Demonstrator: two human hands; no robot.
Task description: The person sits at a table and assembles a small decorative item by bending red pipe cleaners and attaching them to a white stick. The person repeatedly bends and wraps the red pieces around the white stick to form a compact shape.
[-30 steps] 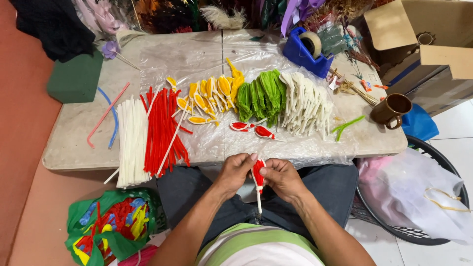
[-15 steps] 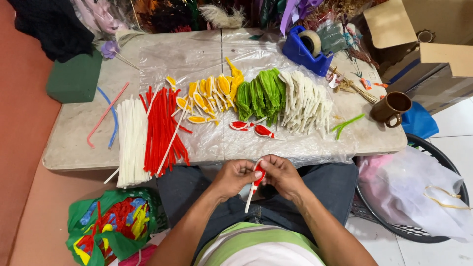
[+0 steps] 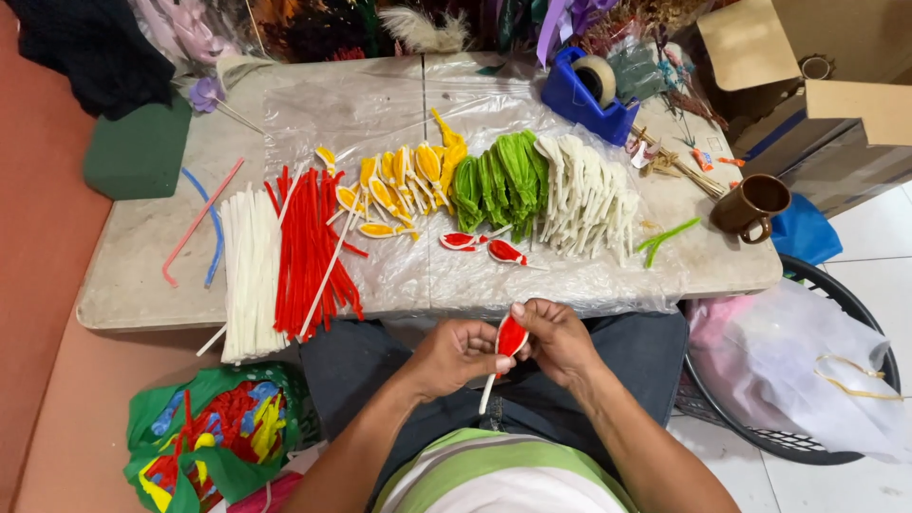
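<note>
At the lower left of the frame a green bag [image 3: 214,446] spills red, yellow and blue scraps onto the floor, and above it the table [image 3: 123,285] carries a row of craft stock under clear plastic: a pink stick [image 3: 197,223] and a blue stick [image 3: 214,233] lying loose, then white sticks [image 3: 249,271] beside red sticks [image 3: 312,249]. Further along sit yellow petals [image 3: 399,185], a green heap [image 3: 499,180] and a white heap [image 3: 584,195], with two finished red petals [image 3: 484,245] lying just in front of them near the table's near edge. Low in the middle of the frame, over the lap, the left hand [image 3: 454,356] is closed narrowly, thumb and fingers pinching the lower part of a red petal [image 3: 511,334] where its white stem [image 3: 487,391] hangs down. The right hand [image 3: 560,337] is also pinched tight, fingertips on the petal's upper edge. It looks to me like the shaping step: the red covering is being drawn snug over the loop. The next move, I judge, calls for a steady pinch at the base and a firm pull or twist. To the right stand a blue tape holder [image 3: 581,100], a brown mug [image 3: 750,204] and a black basket [image 3: 760,437] of plastic.
</note>
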